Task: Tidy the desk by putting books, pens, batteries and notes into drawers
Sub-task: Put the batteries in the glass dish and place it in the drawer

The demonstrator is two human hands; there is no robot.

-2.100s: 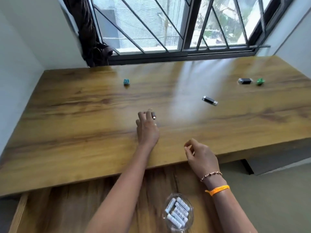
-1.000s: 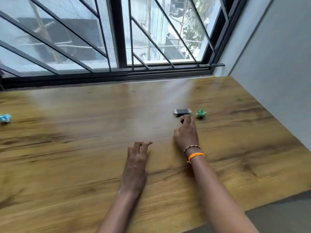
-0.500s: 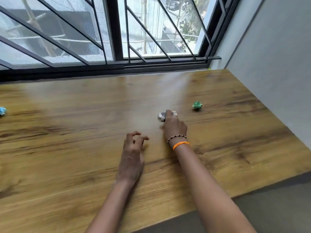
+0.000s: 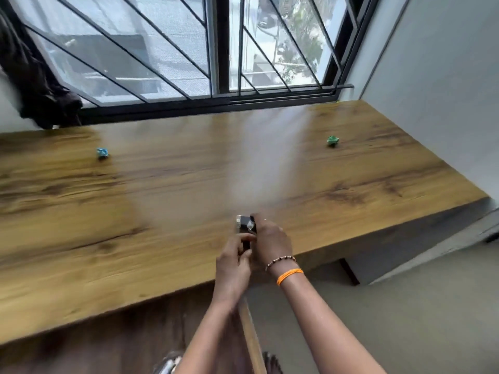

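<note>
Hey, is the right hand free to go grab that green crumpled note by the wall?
Probably not yet. The right hand already grips small black batteries together with the left hand. The path across the desk to the green note looks unobstructed.

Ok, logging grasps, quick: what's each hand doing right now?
Left hand: holding the small black batteries.
Right hand: also gripping those batteries.

Two hands (image 4: 251, 252) met over the desk's (image 4: 162, 198) near edge, holding small batteries (image 4: 244, 225) between them. One crumpled note (image 4: 102, 153) lay far left, another note (image 4: 332, 140) far right, both toward the window (image 4: 189, 49) behind.
</note>
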